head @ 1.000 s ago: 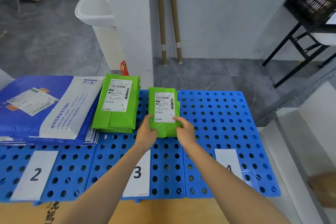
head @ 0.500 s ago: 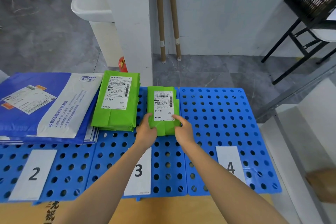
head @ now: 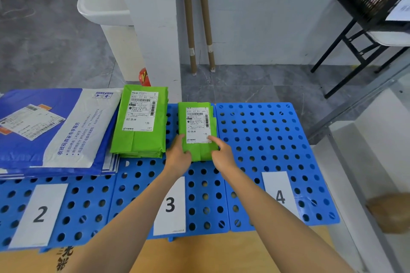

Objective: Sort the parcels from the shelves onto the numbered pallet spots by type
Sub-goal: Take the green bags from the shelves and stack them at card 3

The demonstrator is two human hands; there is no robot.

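Partway through, judging by the blue pallet. Already laid behind label 2: a pile of blue-and-white mailers. Already laid behind label 3, toward its left: a stack of large green parcels, touching the mailers' edge. In hand just beside that stack, on the right of the same section and close to the seam with section 4: a small green parcel, shipping label up, long side running away from the person. Behind label 4: no parcel seen, only perforated blue plastic. Left to do, as a guess: letting go here, then fetching more from the shelves, out of view, so no way of counting what remains.

Both hands clamped on the near end of the small green parcel, 1 at each side. For the left hand: wrapped round the near-left corner, thumb on top by the white label's edge. For the right hand: at the near-right corner, 1 digit stretched onto the top face beside the label, the rest curled at the edge. Hard to tell whether resting flat on the pallet or held just above it, with the underside hidden.
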